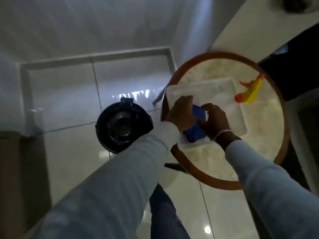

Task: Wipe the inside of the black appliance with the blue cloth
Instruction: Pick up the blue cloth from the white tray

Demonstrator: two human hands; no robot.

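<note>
Pinching one blue cloth (pixel 196 130) between them, the fingers (pixel 187 100) of the left hand (pixel 181 114) and those of the right hand (pixel 215 121) curl around it inside one clear plastic tray (pixel 229 94). That tray sits on one round, wood-rimmed marble table (pixel 269 135) beside one yellow-and-orange spray bottle (pixel 250 92). One black appliance (pixel 120 125) stands open on the glossy white tiled floor (pixel 69 100), left of the table.
</note>
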